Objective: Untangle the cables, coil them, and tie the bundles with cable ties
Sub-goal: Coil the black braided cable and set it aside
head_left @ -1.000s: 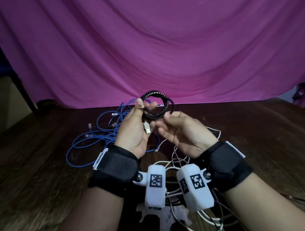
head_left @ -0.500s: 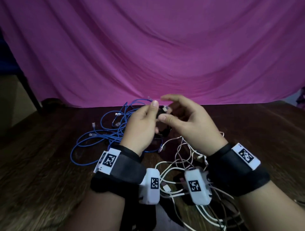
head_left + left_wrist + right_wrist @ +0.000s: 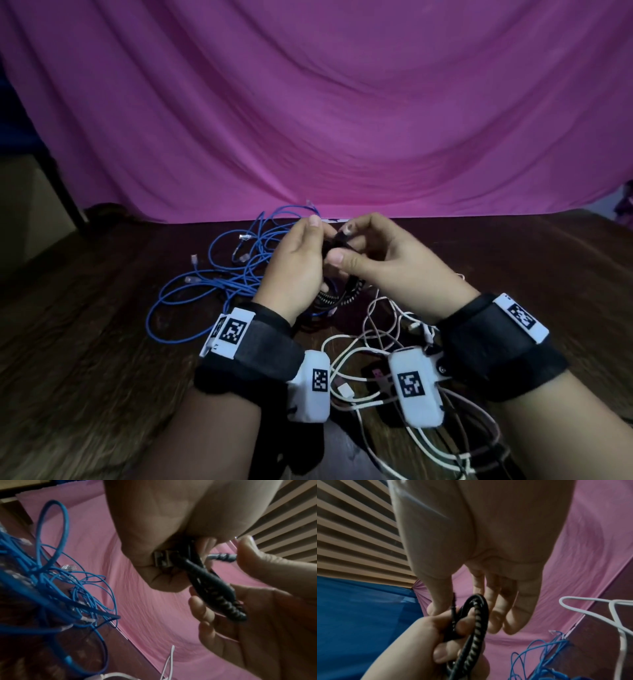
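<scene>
Hands are both up over the wooden table (image 3: 102,359), working the same thing: a coiled black cable (image 3: 337,294) with a striped, braided-looking jacket. Left hand (image 3: 298,267) has its fingers curled round the coil, thumb up top, and from the left wrist view you can see a metal USB plug (image 3: 162,559) tucked against the palm. Right hand (image 3: 387,260) is pinching at the top of that coil with thumb and forefinger; in the left wrist shot its fingertips are on a second grey plug end (image 3: 221,557) sticking out sideways. The other right fingers hang mostly straight behind the loop in the right wrist view. Coil itself hangs between the two palms, off the table, lower part dangling below the hands.

Behind and left of the hands there's a messy tangle of blue network cables (image 3: 219,281) spread on the wood, clear connectors poking out here and there. Nearer the body, under the wrists, a heap of white cables (image 3: 363,346) loops around, with a white plug lying in it. Can't make out any cable ties from these angles, too dim and cluttered. Pink cloth (image 3: 325,102) hangs as a backdrop behind the table. Both wrists carry black straps with white camera boxes.
</scene>
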`<state>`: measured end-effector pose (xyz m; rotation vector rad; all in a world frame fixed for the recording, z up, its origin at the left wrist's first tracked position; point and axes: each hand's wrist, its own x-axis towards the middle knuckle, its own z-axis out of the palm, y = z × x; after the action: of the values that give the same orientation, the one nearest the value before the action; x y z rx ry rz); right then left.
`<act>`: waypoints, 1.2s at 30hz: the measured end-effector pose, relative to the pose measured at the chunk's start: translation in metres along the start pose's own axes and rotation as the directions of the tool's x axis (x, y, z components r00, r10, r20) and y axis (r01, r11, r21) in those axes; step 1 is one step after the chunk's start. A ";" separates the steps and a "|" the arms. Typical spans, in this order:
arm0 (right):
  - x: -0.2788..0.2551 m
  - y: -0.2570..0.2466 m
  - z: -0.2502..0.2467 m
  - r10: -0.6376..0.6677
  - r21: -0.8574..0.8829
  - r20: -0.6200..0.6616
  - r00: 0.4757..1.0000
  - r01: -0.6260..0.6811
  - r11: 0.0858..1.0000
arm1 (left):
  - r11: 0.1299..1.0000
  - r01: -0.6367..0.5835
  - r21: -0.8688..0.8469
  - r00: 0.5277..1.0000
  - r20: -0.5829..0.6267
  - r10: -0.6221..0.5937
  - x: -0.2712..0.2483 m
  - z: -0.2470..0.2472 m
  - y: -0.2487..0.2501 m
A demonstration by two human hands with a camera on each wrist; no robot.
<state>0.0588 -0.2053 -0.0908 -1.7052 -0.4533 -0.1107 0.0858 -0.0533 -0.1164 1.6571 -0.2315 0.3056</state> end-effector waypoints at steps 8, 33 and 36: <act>0.002 0.006 -0.006 0.078 0.016 -0.044 0.996 -0.077 0.997 | 0.999 0.006 -0.040 0.999 0.050 -0.004 -0.002 0.004 -0.001; 0.046 0.075 -0.239 0.464 -0.588 -0.581 0.669 -0.739 0.329 | 0.881 0.014 0.473 0.785 0.540 -0.302 -0.011 0.005 -0.022; 0.037 0.052 -0.220 0.277 -0.879 -0.426 0.861 -0.466 0.096 | 0.874 0.022 0.485 0.747 0.573 -0.337 -0.015 0.007 -0.018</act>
<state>0.1509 -0.4155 -0.0853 -3.0557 0.3721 -0.1719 0.0779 -0.0588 -0.1389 2.1969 -0.5398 -0.4271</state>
